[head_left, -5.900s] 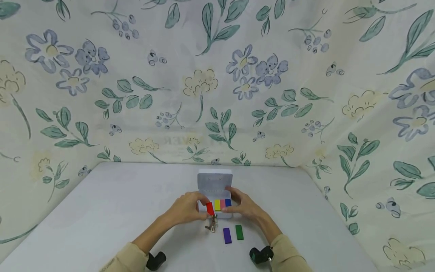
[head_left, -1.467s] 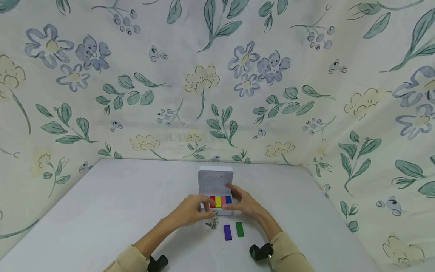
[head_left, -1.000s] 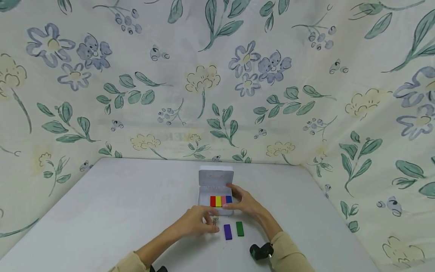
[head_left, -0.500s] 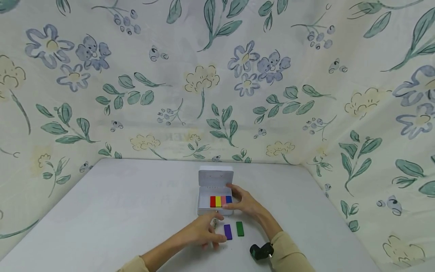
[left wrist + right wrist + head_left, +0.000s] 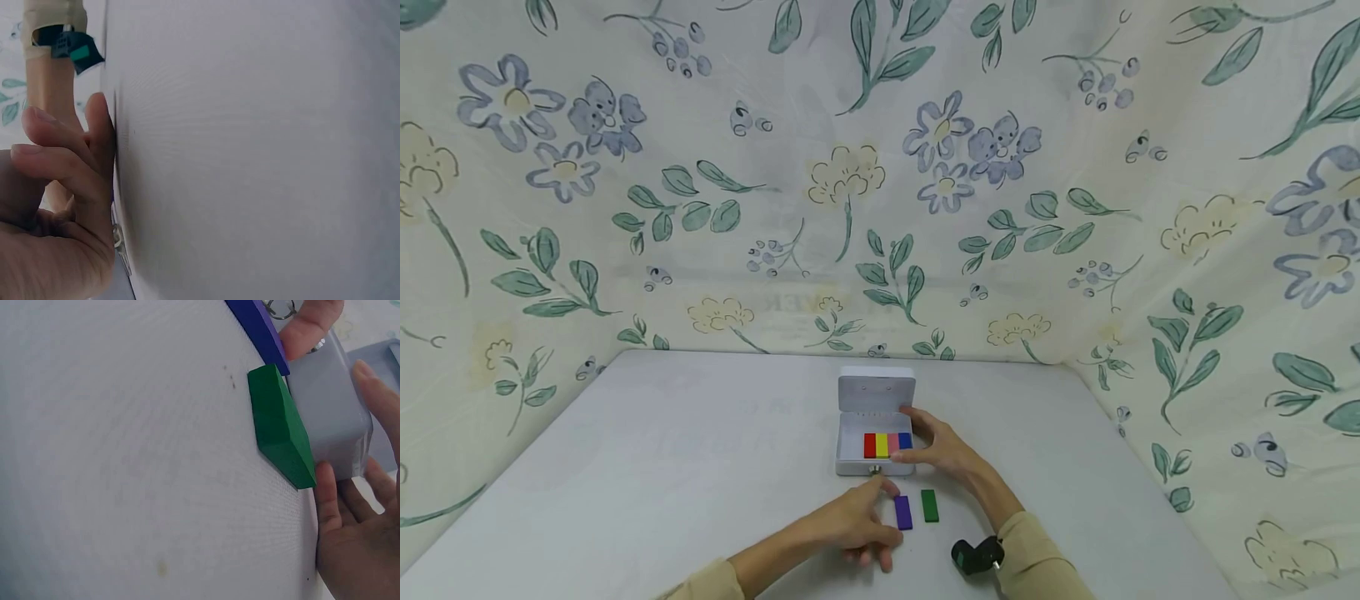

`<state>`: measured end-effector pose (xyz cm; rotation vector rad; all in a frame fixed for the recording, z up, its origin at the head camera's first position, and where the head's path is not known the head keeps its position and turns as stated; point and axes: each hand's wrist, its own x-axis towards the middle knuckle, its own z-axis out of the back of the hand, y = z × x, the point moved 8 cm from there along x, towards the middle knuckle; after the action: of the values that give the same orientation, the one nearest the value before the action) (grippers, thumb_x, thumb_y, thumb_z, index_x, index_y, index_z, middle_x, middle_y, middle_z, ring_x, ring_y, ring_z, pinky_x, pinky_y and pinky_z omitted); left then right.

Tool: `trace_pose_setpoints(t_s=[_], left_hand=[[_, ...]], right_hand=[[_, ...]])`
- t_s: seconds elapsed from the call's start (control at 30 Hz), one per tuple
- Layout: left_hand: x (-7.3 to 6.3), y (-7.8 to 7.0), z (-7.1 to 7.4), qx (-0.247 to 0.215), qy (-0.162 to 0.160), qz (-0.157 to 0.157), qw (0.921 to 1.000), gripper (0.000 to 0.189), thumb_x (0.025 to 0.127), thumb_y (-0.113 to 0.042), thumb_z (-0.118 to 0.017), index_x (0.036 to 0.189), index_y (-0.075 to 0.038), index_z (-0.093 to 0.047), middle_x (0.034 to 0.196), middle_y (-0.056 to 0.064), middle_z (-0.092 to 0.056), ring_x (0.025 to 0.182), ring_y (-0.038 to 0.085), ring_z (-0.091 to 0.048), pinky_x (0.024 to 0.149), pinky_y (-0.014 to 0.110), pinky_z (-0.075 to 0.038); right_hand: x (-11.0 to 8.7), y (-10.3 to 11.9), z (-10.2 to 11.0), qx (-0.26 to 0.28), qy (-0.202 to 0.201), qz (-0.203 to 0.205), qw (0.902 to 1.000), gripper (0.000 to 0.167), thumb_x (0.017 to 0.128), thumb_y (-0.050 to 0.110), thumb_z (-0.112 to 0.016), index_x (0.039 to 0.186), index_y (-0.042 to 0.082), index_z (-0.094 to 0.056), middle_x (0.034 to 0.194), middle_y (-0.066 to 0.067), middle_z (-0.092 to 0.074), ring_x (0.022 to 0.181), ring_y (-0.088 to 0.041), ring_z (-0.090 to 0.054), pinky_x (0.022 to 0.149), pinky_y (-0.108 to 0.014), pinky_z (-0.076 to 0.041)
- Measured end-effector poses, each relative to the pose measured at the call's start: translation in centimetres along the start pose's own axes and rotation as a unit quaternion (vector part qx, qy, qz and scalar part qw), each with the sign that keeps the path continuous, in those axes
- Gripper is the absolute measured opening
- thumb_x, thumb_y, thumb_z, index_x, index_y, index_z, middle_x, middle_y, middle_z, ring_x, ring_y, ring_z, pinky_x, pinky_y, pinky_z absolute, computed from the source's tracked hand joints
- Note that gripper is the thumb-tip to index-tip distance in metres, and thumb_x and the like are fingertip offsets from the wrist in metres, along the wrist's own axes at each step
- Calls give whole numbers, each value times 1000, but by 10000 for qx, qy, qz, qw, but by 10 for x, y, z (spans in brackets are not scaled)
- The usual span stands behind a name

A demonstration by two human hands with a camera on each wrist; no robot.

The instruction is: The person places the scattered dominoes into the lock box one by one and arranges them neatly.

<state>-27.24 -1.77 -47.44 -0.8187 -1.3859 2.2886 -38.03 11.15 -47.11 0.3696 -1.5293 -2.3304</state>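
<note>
A small white lockbox (image 5: 850,468) stands with its lid raised, keys (image 5: 876,471) at its front lock. Inside, a red block (image 5: 870,446), a yellow block (image 5: 882,446), a pink block (image 5: 892,443) and a blue block (image 5: 905,439) lie side by side. My right hand (image 5: 943,450) grips the box's right side, thumb over the front rim. In front of the box, my left hand (image 5: 853,518) has index finger and thumb at opposite ends of a flat purple block (image 5: 904,512); its other fingers curl beneath. A green block (image 5: 278,422) lies beside the purple one.
All of this sits on a white-covered table (image 5: 700,433). Floral cloth (image 5: 880,208) hangs behind and at both sides. A black wrist camera (image 5: 976,556) sits by the right sleeve (image 5: 1041,558).
The red block, earlier in my left hand, now lies in the box beside the yellow one. My left hand has moved down and right to the purple block. My right hand keeps its place.
</note>
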Motion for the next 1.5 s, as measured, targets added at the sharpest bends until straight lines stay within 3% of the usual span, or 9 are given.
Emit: trace_pose_setpoints(t_s=[0.27,1.5], left_hand=[[5,0,-2,86,-143,21,9999,45,89,-14,-69,124,-12,-41,62,8,-70,38,8,-49,36,18,-40],[2,-5,-1,10,-60,-105,9999,39,92,-12,-65,123,-11,-42,61,8,-69,39,7,-50,37,18,-41]], right_hand=[[0,2,0,-16,-8,-25,10000,88,80,31,-80,153,20,-33,159,-14,-33,146,-37,-31,117,-58,-26],[0,-2,1,-120,-55,-127,9998,88,80,33,-80,153,22,-33,160,-14,-31,147,-37,-29,117,-59,-25]])
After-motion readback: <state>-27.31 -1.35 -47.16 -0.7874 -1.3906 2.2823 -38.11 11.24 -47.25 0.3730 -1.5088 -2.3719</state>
